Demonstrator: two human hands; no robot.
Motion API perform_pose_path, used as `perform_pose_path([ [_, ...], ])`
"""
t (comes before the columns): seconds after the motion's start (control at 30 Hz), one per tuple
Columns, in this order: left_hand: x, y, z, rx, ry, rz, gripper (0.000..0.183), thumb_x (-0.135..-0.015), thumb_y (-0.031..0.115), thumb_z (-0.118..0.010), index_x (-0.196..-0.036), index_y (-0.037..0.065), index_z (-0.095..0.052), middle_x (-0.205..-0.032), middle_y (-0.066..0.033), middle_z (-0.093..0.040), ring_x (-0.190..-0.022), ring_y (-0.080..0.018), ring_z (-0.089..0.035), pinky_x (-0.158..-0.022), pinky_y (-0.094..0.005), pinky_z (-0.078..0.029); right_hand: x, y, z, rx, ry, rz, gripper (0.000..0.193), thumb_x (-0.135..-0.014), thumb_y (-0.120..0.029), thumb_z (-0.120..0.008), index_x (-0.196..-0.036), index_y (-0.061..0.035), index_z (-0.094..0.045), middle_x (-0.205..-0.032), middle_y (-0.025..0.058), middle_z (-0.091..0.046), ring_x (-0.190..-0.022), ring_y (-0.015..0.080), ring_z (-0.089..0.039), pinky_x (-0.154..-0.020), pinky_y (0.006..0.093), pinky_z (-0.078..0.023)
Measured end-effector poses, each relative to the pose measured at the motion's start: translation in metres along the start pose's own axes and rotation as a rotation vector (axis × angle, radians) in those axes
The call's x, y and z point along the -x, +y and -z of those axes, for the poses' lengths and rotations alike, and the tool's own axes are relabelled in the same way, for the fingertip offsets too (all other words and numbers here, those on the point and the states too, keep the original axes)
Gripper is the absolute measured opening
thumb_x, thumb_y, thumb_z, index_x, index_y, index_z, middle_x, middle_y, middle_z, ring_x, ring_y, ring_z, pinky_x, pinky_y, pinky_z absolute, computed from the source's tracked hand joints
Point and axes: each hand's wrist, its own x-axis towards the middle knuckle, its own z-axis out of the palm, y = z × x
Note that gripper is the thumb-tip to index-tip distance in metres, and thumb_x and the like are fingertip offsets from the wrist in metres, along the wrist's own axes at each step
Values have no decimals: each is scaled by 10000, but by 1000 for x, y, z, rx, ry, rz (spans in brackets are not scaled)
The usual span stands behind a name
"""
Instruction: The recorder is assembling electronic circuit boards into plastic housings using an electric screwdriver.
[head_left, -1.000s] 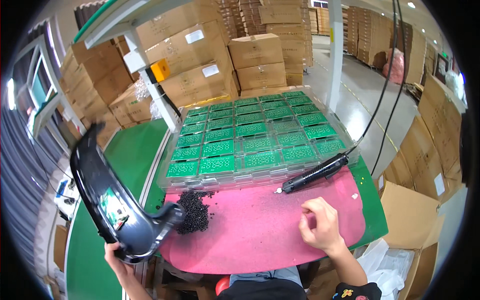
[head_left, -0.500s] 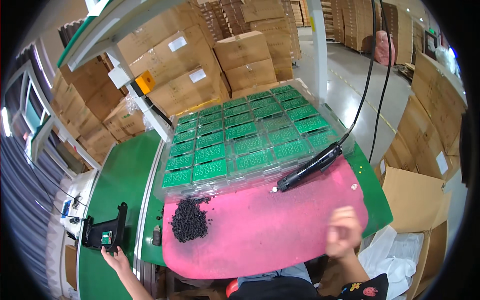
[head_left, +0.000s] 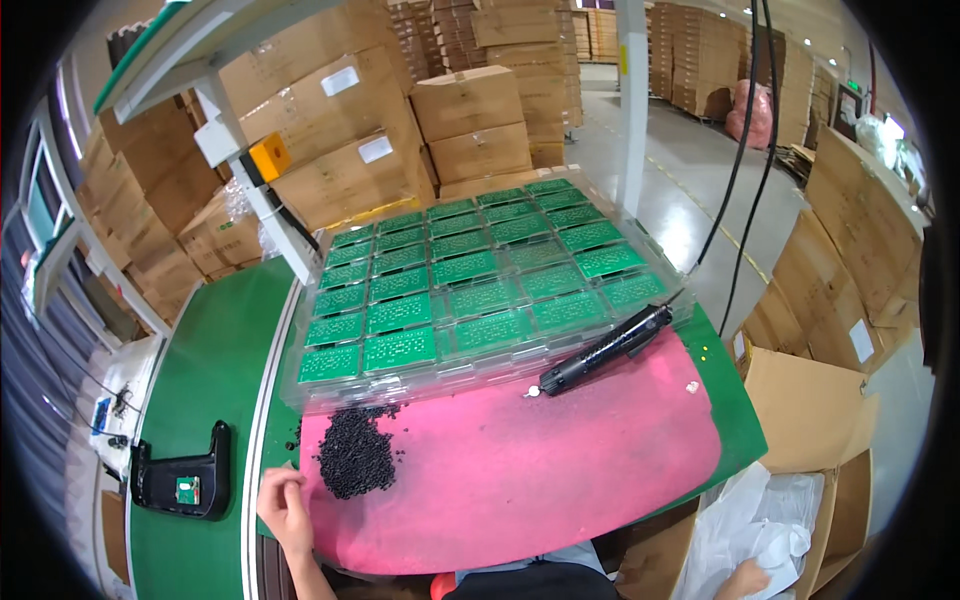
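My left hand (head_left: 285,508) is at the pink mat's left edge, beside a heap of small black screws (head_left: 356,453). Its fingers are curled, and what they close on, if anything, is hidden. My right hand (head_left: 743,579) is low at the right, at the open carton (head_left: 862,505) with white plastic bags (head_left: 745,535) in it. Its fingers do not show clearly. A black housing (head_left: 218,470) with a small green circuit board (head_left: 188,490) lies on the green belt, apart from both hands. On the mat (head_left: 540,470) lies a black electric screwdriver (head_left: 605,350).
Clear plastic trays (head_left: 455,372) with rows of green circuit boards (head_left: 400,346) stand behind the mat. The screwdriver's black cable (head_left: 722,200) hangs at the right. Stacked cartons (head_left: 470,115) rise at the back, and a white post (head_left: 632,110) stands behind the trays.
My left hand has let go of the black housing and moved right to the mat's edge. My right hand has moved from above the mat down to the carton. The view has shifted slightly.
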Motion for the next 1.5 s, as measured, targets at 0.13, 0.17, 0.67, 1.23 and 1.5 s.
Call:
perform_pose_path([
  [0.13, 5, 39, -44, 238, -265, -156, 85, -812, -38, -613, -797, 13, -679, -755, -67, -662, -708, -182, -630, -667, -298, -486, 57, 100, 54, 151, -334, -285, 695, -897, -366, -616, -1425, 43, -424, -1420, 251, -490, -1292, 378, -517, -1072, 464, -436],
  [0.17, 19, 53, -49, 274, -319, -245, 93, -803, -48, -590, -795, 7, -665, -733, -79, -652, -686, -195, -628, -656, -312, -488, 106, 46, 69, 191, -458, -393, 709, -886, -371, -620, -1426, 43, -419, -1414, 249, -496, -1288, 380, -521, -1070, 462, -440],
  [0.67, 80, 121, -104, 572, -974, -322, 149, -818, -144, -536, -852, -77, -664, -783, -185, -670, -716, -333, -645, -699, -403, -543, 25, 33, 136, 571, -1191, 73, 487, -866, -352, -542, -1297, -152, -651, -1472, 131, -499, -1295, 347, -495, -1109, 605, -275],
  [1.23, 69, 108, -108, 582, -931, -279, 151, -807, -62, -591, -876, -3, -711, -821, -146, -689, -751, -280, -663, -693, -380, -513, 64, 77, 95, -84, -1275, -92, 416, -811, -159, -657, -1150, 80, -627, -1017, 245, -671, -856, 351, -678, -682, 467, -537],
  [1.5, 73, 95, -106, 496, -915, -388, 227, -663, -58, -659, -841, 54, -745, -767, -52, -697, -709, -213, -672, -629, -311, -485, 58, 48, 186, -189, -1049, -514, 447, -831, -92, -487, -1157, 208, -549, -1068, 281, -653, -936, 374, -669, -800, 461, -523],
])
